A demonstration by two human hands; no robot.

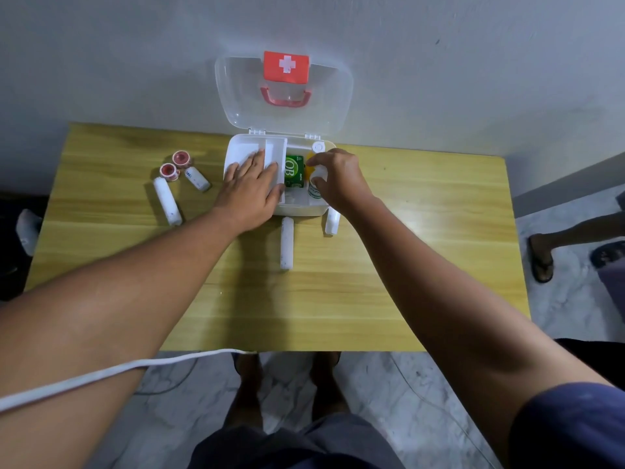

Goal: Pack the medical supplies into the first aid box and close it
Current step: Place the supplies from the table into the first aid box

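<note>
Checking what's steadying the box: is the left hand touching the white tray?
Touching. The head view shows the left hand lying flat, palm down, on the white tray inside the box, fingers spread across it with no gap.

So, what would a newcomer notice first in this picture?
The open first aid box at the table's far edge, its clear lid upright with a red cross. The left hand lies flat on its white tray; the right hand holds a white bottle inside, beside a green packet.
</note>
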